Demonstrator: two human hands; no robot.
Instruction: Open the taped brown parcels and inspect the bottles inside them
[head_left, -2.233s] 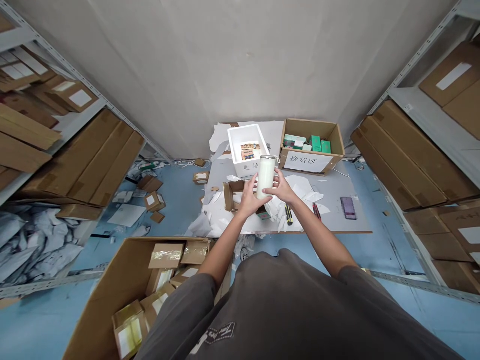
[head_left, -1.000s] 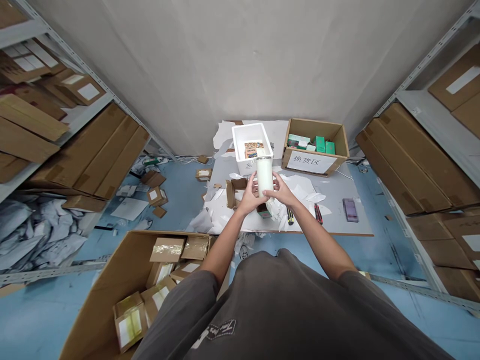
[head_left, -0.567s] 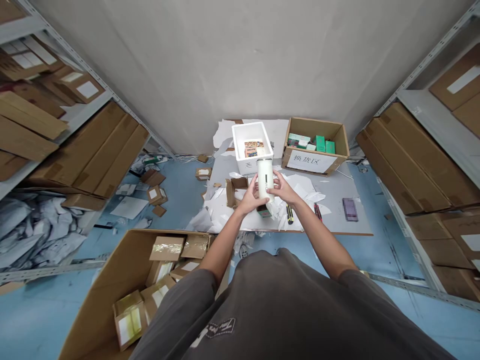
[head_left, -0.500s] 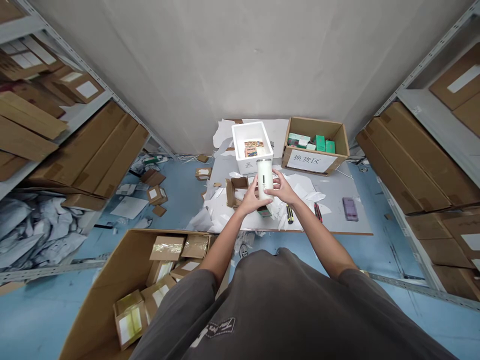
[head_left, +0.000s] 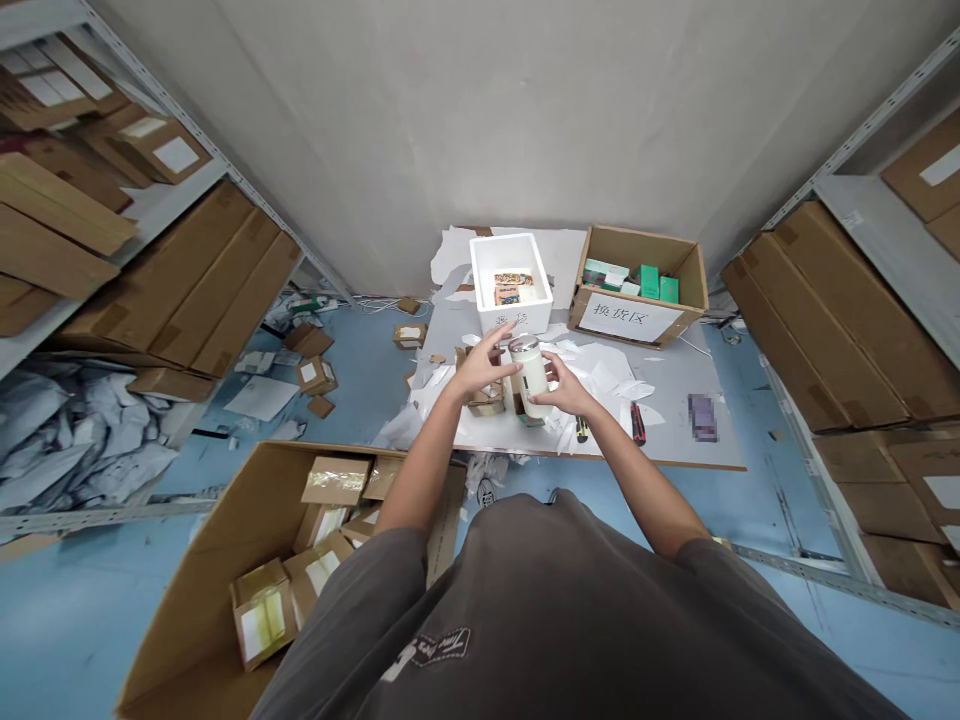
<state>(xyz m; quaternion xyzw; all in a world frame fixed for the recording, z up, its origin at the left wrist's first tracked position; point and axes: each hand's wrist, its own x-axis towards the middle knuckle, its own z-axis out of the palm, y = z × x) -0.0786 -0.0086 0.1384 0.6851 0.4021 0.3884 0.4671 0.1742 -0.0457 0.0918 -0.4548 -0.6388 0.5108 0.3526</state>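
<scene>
A white cup with a silvery lid (head_left: 530, 378) is tilted above the table, its lid now showing. My right hand (head_left: 568, 387) grips its right side. My left hand (head_left: 484, 366) is at the cup's upper left, fingers spread, the thumb close to the cup; whether it touches is unclear. Below my left hand stands an open small brown box (head_left: 487, 402), partly hidden. A green-edged box (head_left: 531, 421) shows in part under the cup. White wrapping paper (head_left: 600, 372) lies around.
A white bin (head_left: 487, 318) and a cardboard box with green boxes (head_left: 631, 318) stand at the table's back. Two cutters, one yellow (head_left: 582, 430) and one red (head_left: 637, 424), lie at right. A large carton (head_left: 202, 560) of parcels stands lower left. Shelves flank both sides.
My left hand has moved left and up from the cup, its fingers spreading. The cup has tipped so its lid faces the camera more, staying in my right hand.
</scene>
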